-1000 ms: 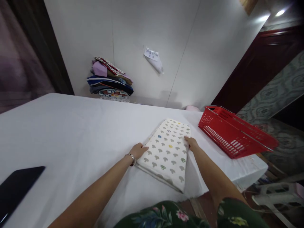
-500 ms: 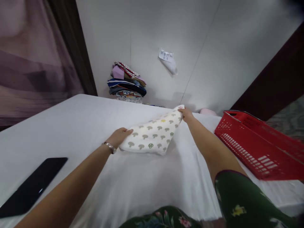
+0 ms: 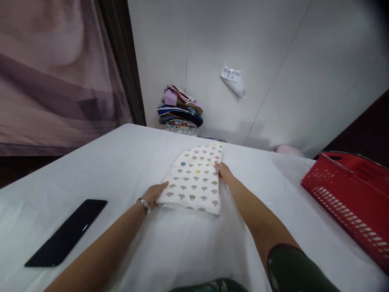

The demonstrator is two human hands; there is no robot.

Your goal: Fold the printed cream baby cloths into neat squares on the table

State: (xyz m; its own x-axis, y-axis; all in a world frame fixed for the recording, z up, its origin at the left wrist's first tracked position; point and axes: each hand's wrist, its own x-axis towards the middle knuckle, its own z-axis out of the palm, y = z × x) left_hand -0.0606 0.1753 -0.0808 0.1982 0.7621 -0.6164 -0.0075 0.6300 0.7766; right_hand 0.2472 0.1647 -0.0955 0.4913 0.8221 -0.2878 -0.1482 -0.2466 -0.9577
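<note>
A white cloth (image 3: 194,176) printed with grey and a few coloured mushrooms lies folded on the white-covered table (image 3: 121,162). My left hand (image 3: 154,194), with a bracelet at the wrist, grips its near left corner; the thumb is on top and the other fingers are hidden beneath. On the opposite side, my right hand (image 3: 224,172) pinches the right edge about midway along. The cloth's far end narrows and curves, while its near edge hangs fairly straight between the hands.
A black phone-like slab (image 3: 68,231) lies on the left. To the right stands a red plastic basket (image 3: 349,202). Folded fabrics (image 3: 180,109) are stacked by the wall, below and left of a taped paper note (image 3: 232,77). A purple curtain (image 3: 60,73) hangs at left.
My right hand has come nearer and lower along the cloth's right side. The cloth has spread from a slanted shape into a taller, flatter one. The camera view has swung left.
</note>
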